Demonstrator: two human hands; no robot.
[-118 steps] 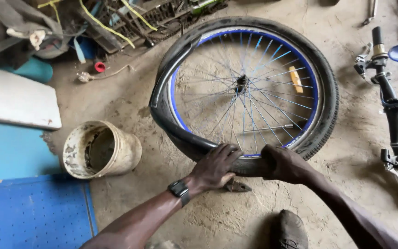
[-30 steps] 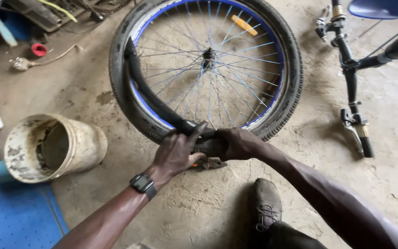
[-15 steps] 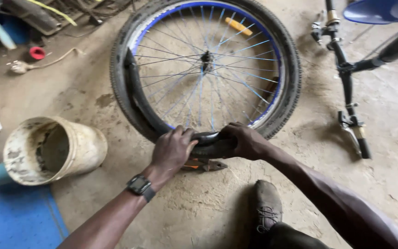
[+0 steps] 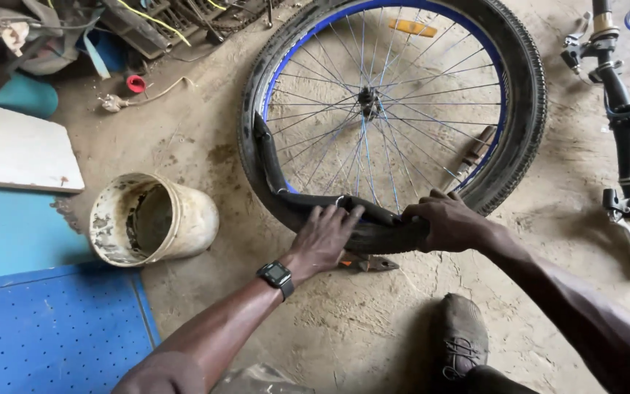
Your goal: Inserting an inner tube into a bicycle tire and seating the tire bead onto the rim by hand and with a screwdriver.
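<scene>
I see a spoked bicycle wheel with a blue rim and black knobby tyre (image 4: 526,95) lying flat on the dusty concrete floor (image 4: 344,328), hub axle pointing up toward me. A black rubber inner tube (image 4: 267,160) bulges out of the tyre along the near-left arc, curving from the left side round to the near edge. My left hand (image 4: 324,239), a black watch (image 4: 276,276) on its wrist, lies fingers spread flat on the tube and tyre at the near edge. My right hand (image 4: 446,221) sits just beside it, fingers curled and pressing down on the tyre's bead there. A small metal tool (image 4: 370,263) lies on the floor just under the left hand. A dirty white plastic bucket (image 4: 151,219) lies tipped on its side to the left, mouth facing right.
</scene>
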